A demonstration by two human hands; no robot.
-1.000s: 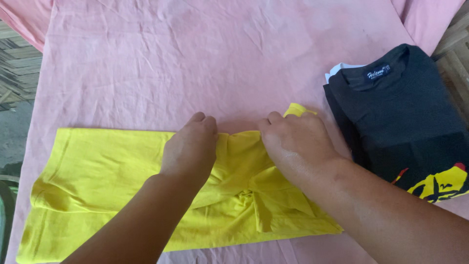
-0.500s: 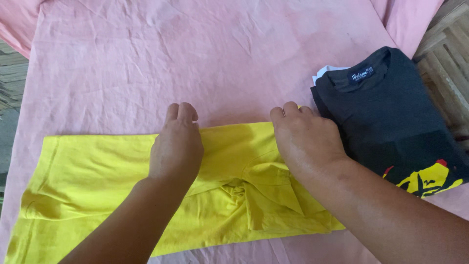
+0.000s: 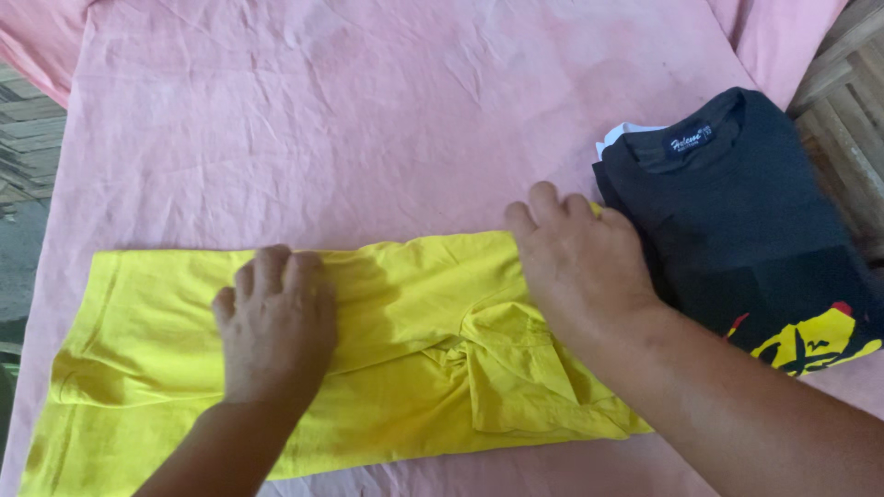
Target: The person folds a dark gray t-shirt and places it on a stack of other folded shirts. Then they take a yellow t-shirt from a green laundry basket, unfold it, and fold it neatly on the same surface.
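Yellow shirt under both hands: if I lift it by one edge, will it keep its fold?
Probably not. The yellow shirt looks thin and floppy, bunched in wrinkles near the right hand. It likely slides easily on the pink sheet, and seems light.

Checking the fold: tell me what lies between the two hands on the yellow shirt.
In the head view, only yellow cotton shirt lies between the left hand and right hand: a flat upper stretch, with bunched folds lower down. Nothing else sits there.

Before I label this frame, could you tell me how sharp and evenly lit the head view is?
Head view: soft, even daylight without glare; the left hand casts a faint shadow on the yellow shirt; the right hand, the folded black shirt and the pink sheet's creases all look sharp.
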